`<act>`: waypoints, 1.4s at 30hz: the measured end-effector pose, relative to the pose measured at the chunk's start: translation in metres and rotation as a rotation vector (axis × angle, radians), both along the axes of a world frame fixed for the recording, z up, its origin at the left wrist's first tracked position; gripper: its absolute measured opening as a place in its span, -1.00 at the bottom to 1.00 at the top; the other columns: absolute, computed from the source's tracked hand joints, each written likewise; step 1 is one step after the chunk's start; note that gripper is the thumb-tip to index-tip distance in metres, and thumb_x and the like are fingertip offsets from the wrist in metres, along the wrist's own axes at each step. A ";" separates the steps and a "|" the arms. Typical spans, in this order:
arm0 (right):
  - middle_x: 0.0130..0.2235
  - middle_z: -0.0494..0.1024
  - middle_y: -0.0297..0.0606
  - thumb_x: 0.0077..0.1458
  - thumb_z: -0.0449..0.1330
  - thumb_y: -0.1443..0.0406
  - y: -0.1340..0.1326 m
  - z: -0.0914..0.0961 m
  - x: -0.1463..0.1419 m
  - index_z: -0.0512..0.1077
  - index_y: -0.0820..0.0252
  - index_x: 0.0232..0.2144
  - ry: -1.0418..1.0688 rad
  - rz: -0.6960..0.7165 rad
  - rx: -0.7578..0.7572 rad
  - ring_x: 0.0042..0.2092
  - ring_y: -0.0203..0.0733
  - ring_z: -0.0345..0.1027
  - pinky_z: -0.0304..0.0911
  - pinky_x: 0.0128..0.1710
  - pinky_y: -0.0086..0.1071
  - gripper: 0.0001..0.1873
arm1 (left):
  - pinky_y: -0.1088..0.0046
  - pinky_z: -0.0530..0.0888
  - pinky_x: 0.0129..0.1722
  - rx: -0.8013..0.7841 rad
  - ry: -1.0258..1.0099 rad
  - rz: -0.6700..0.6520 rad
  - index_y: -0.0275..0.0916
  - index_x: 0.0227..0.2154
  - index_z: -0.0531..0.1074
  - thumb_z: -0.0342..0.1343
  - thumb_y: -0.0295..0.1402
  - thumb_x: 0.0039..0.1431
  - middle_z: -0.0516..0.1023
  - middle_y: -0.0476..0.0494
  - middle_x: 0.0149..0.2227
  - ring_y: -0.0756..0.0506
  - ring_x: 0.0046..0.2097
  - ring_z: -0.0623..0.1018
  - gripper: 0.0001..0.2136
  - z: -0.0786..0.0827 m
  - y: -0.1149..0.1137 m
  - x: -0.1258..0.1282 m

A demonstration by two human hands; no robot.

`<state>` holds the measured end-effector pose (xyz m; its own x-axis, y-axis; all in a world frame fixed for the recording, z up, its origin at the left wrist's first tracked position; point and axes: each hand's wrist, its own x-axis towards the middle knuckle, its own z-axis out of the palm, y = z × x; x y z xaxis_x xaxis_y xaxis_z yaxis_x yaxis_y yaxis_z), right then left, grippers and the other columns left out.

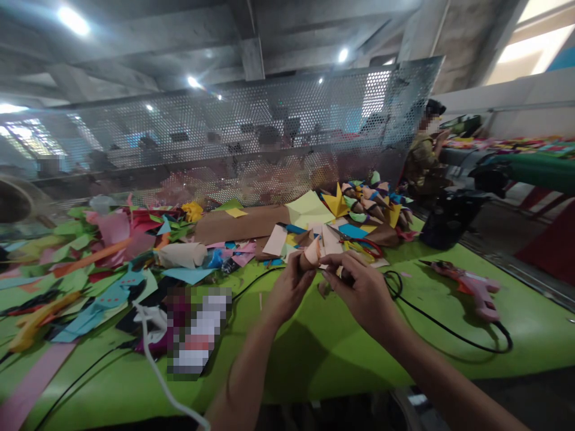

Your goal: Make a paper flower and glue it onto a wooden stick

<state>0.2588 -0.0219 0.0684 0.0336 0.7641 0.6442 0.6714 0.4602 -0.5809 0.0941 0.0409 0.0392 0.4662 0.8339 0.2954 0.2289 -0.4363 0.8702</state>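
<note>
A small rolled piece of peach-coloured paper (311, 254), cone-like in shape, is held up above the green table (309, 371). My left hand (293, 288) has its fingers closed around the paper's lower left side. Close by on the right, my right hand (357, 286) is bent in a pinch, its fingertips at the paper's edge; what sits between them is too small to make out. Loose peach, blue and yellow paper pieces (275, 240) lie just beyond both hands. A red-handled tool (369, 246) rests among them, partly covered.
A pink glue gun (478, 292) lies to the right, its black cord (444, 326) looping across the table. Coloured paper scraps (112, 230) heap on the left, near a yellow-handled tool (42, 322). Folded paper figures (366, 203) are piled behind. A perforated metal screen (269, 137) stands beyond.
</note>
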 end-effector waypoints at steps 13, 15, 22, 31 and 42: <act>-0.21 0.54 -0.24 0.18 0.20 0.44 -0.005 0.003 -0.004 0.51 0.16 -0.14 -0.078 0.046 0.010 -0.35 -0.22 0.39 0.29 -0.33 -0.38 -0.79 | 0.24 0.39 0.00 -0.009 0.140 0.039 -0.12 0.08 0.19 -0.03 -0.09 0.30 0.48 -0.17 0.05 -0.22 0.02 0.50 -0.62 0.001 -0.004 0.001; -0.20 0.54 -0.23 0.17 0.21 0.44 -0.006 0.004 -0.005 0.52 0.14 -0.13 -0.076 0.062 -0.008 -0.32 -0.21 0.41 0.29 -0.32 -0.38 -0.78 | 0.27 0.40 -0.01 -0.012 0.128 0.032 -0.12 0.06 0.21 0.00 -0.04 0.27 0.48 -0.15 0.04 -0.21 0.01 0.50 -0.61 0.001 -0.004 0.000; -0.20 0.51 -0.23 0.19 0.20 0.41 -0.005 0.005 -0.007 0.54 0.10 -0.14 -0.043 0.102 -0.057 -0.20 -0.16 0.45 0.33 -0.22 -0.36 -0.79 | 0.30 0.38 0.02 0.017 0.087 0.050 -0.14 0.01 0.26 0.02 -0.06 0.27 0.48 -0.13 0.02 -0.19 0.03 0.48 -0.64 0.000 -0.002 0.001; -0.21 0.50 -0.20 0.19 0.19 0.40 0.001 0.006 -0.008 0.54 0.11 -0.14 -0.064 0.112 -0.080 -0.18 -0.14 0.44 0.34 -0.15 -0.31 -0.80 | 0.35 0.38 -0.09 0.030 0.103 0.122 -0.16 -0.11 0.30 -0.07 0.03 0.29 0.50 -0.06 -0.15 -0.15 -0.10 0.49 -0.64 0.001 -0.003 0.002; -0.24 0.52 -0.23 0.17 0.22 0.40 0.032 0.036 -0.006 0.58 0.09 -0.23 -0.194 0.256 -0.087 -0.21 -0.18 0.41 0.28 -0.20 -0.35 -0.83 | 0.40 0.35 -0.11 -0.062 -0.082 0.178 -0.16 -0.03 0.29 -0.07 -0.02 0.31 0.49 -0.05 -0.13 -0.12 -0.10 0.46 -0.64 0.001 0.002 -0.007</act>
